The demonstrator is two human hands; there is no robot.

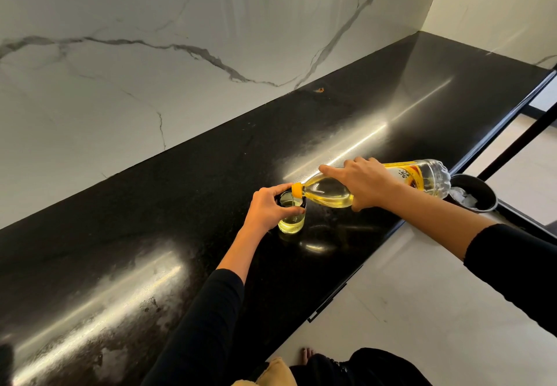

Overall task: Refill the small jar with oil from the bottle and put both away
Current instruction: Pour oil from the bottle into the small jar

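1. Oil bottle (330, 197) lies nearly level, its long axis running from the yellow neck (297, 189) at frame centre out to the right. I see the right hand (366, 183) with its fingers wrapped round the bottle's middle.
2. Small jar (291, 223) stands part full on the black tabletop (180, 204), just under the neck. The left hand (268, 208) grips its rim.
3. I judge pouring is underway; the neck needs to sit over the jar's mouth.
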